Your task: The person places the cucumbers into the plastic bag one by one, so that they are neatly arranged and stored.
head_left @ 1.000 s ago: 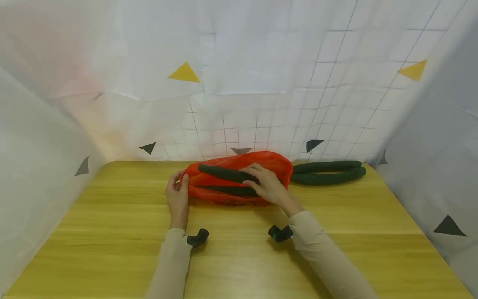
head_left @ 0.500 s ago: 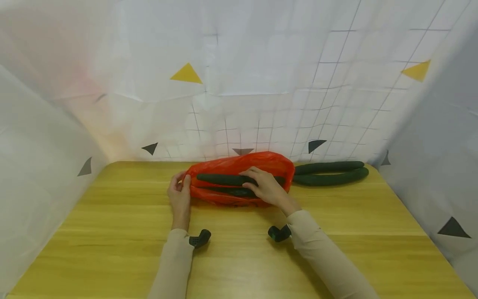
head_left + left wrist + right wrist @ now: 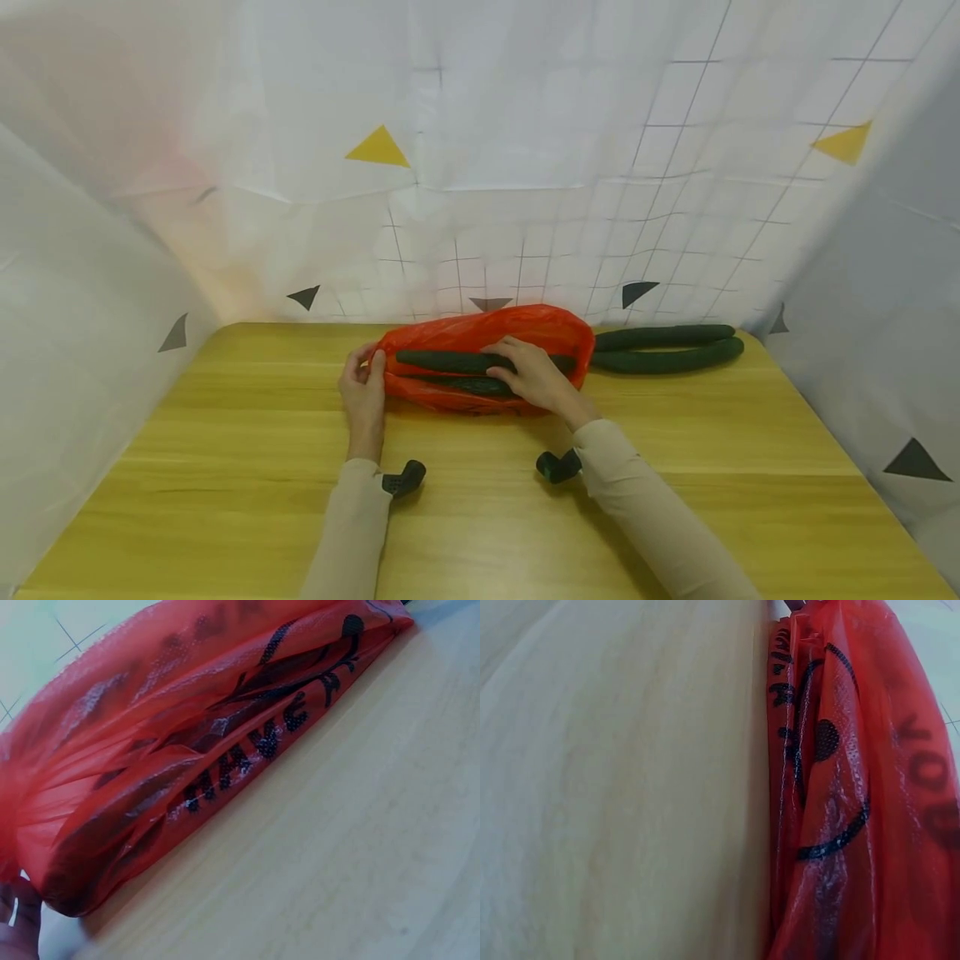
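A red plastic bag [image 3: 517,325] lies on its side near the table's back edge, its mouth gaping toward me. My left hand [image 3: 365,392] pinches the bag's left end between thumb and fingers. Inside the bag, my right hand [image 3: 531,375] grips the middle of a long dark green cucumber [image 3: 435,361], which lies level. A second cucumber [image 3: 472,384] sits in the bag just in front of it, partly covered by the film. The left wrist view shows the bag's printed front [image 3: 247,757] with dark shapes behind the plastic. In the right wrist view the right hand is hidden.
Two more cucumbers, a rear one [image 3: 667,336] and a front one [image 3: 675,358], lie to the right of the bag, their left ends beside it. White sheeting [image 3: 495,242] stands behind the wooden table [image 3: 480,533] and along both sides.
The right hand has lowered the gripped cucumber into the bag; its tilted left end has come down level. The left hand stays on the bag's end. The view has shifted slightly.
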Demonstrator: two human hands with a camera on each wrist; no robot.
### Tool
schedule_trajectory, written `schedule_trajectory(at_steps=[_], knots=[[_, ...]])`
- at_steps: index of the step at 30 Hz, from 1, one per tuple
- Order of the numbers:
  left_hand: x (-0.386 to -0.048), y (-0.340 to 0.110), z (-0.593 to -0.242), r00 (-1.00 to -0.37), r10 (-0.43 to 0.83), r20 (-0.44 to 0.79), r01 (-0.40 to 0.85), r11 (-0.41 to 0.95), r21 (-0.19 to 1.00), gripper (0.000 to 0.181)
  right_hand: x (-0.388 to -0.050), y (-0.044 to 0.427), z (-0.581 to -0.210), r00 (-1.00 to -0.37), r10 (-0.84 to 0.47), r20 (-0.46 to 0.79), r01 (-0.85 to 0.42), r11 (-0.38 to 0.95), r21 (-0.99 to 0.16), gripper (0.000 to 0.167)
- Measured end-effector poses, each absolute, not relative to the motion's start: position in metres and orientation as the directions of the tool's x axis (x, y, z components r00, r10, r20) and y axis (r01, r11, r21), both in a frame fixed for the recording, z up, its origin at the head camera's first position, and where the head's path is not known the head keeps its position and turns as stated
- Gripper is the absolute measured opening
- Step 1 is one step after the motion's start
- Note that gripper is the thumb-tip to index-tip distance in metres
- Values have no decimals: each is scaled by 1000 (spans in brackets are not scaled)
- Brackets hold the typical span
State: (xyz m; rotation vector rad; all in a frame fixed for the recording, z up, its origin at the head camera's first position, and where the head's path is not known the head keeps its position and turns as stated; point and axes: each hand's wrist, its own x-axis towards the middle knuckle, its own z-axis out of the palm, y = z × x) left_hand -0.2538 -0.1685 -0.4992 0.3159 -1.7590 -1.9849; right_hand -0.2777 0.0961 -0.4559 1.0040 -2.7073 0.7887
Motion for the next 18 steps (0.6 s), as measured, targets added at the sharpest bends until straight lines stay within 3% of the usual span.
schedule_trajectory(at_steps=[18], knots=[[-255,-168,-501,-855,-495,156,216,-68,974,26,-285,96,-465,-819,-516,252,-561,629,-538,35]])
